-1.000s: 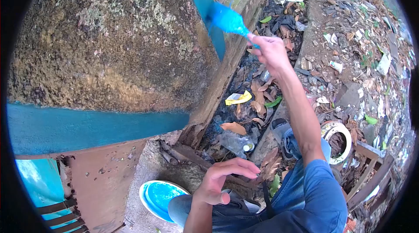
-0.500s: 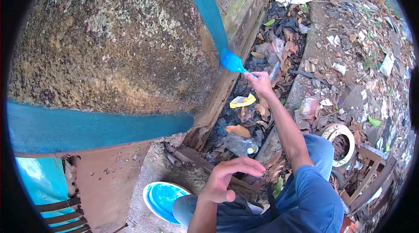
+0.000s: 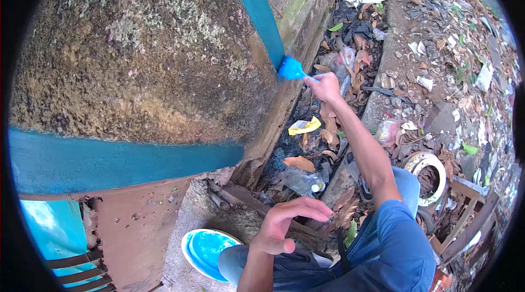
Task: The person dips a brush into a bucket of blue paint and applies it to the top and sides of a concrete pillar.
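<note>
My right hand [image 3: 325,87] is closed round the handle of a blue paintbrush [image 3: 292,68]. The bristles touch the lower end of a blue-green painted strip [image 3: 257,15] that runs up the right side of a rough, mottled wall [image 3: 147,56]. My left hand [image 3: 292,223] hovers over my lap, fingers apart and bent, with nothing in it. Near my knee a white-rimmed tub lid or shallow dish [image 3: 205,251] of bright blue paint rests on the concrete. Another blue-green band [image 3: 126,166] crosses the bottom of the wall.
A littered gutter beside the wall holds dry leaves, a clear plastic bottle [image 3: 303,181] and a yellow wrapper [image 3: 304,125]. On the right lie a white ring-shaped object [image 3: 425,178] and a wooden frame [image 3: 465,215]. Blue sheeting [image 3: 54,226] hangs at lower left.
The brush has shifted slightly upward, and its bristles have turned more sideways against the strip's end. My right forearm moved with it. The left hand stays nearly still.
</note>
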The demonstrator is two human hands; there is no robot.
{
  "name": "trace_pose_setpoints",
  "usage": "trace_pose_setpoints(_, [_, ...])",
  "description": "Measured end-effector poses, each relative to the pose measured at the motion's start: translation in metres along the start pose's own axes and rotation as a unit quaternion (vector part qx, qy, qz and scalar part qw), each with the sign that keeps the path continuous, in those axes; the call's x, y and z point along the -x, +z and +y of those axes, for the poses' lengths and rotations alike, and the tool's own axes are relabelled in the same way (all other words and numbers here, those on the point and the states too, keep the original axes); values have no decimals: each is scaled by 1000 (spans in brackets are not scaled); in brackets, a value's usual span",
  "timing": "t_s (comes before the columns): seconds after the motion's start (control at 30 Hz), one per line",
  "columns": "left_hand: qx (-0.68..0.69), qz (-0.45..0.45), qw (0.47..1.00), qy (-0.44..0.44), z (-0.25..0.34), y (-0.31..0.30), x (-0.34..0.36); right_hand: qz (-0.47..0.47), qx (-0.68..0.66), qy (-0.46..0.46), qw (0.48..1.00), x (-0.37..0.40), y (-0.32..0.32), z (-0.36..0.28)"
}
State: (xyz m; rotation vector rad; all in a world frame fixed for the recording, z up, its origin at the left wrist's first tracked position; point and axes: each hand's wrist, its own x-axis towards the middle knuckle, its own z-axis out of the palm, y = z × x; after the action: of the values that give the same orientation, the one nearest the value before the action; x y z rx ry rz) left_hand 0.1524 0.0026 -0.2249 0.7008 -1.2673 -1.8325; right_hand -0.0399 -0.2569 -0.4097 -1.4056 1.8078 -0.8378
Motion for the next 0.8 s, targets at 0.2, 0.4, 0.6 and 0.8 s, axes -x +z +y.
trace_pose_setpoints(0.2, [-1,-4,1000,5,1,0,-1,-37,-211,32,976,27,-52,-73])
trace_pose_setpoints(0.4, [1,6,1000,-2,-1,0,-1,-67,-432,-36,899,43,-120,-137])
trace_pose_setpoints(0.6, [15,53,998,-6,4,9,-8,-35,-459,-161,873,42,-179,-236])
trace_pose_setpoints(0.8, [33,117,990,-69,37,51,-26,-95,-355,-99,925,8,-112,-159])
